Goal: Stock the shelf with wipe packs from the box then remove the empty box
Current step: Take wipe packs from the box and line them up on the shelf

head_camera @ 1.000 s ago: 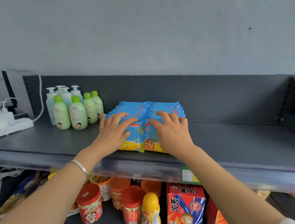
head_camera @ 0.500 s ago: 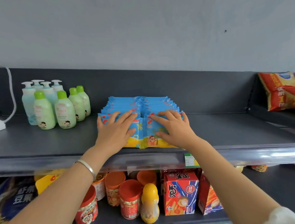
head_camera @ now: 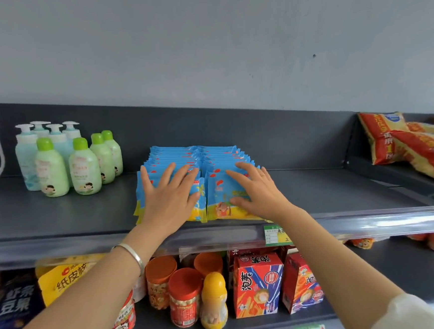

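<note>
shelf (head_camera: 59,215): dark top tier, with stock at its middle, close to the front lip.
wipe packs (head_camera: 217,187): two leaning rows, side by side. They may slump forward, so press both evenly and square them together.
left hand (head_camera: 169,196): fingers straight and spread, flat on the left row's front pack.
right hand (head_camera: 260,194): likewise flat on the right row — gripping nothing.
bottles (head_camera: 81,169): at 9 o'clock of the packs, apart — avoid nudging them.
box: not in view.

Bare shelf (head_camera: 330,194) right; bottles (head_camera: 67,163) left
</note>
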